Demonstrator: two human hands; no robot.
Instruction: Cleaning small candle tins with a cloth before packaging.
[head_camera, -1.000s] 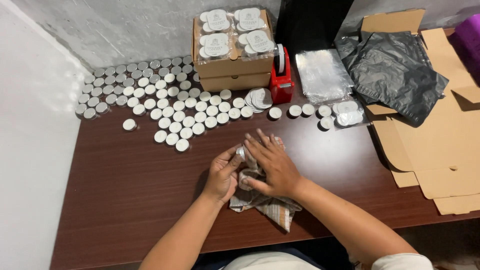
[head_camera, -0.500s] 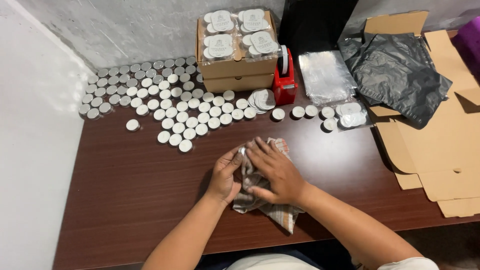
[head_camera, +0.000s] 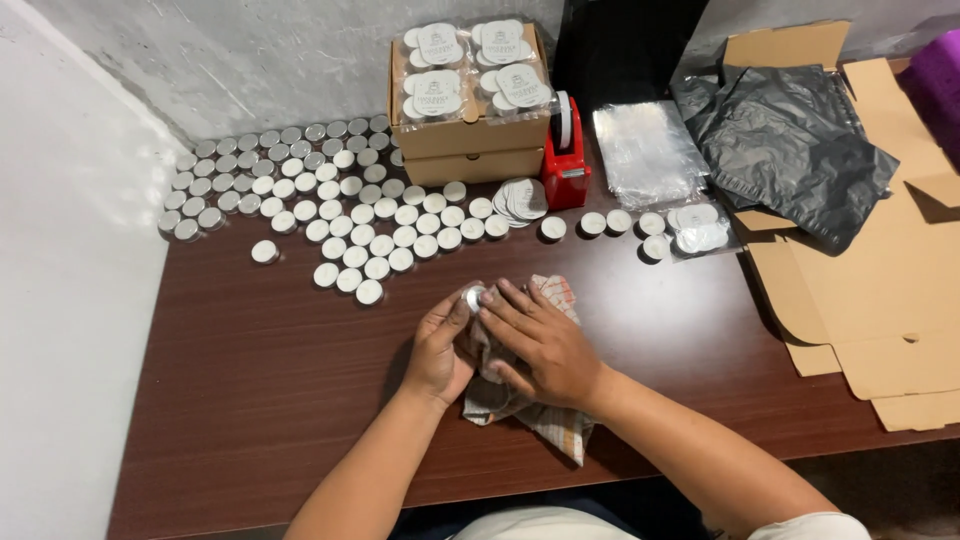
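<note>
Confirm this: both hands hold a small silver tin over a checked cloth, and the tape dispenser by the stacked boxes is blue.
Not quite: the tape dispenser is red, as the head view shows. Both the left hand and right hand do hold the small silver tin over the checked cloth.

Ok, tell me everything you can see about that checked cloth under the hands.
The cloth is a soft, crumpled fabric, pale with a thin reddish and grey check. It lies bunched on the dark brown table near its front edge, one corner trailing toward the person. The right hand presses down on it, the left hand grips its left side, and the fingertips meet at a small silver tin at its top.
</note>
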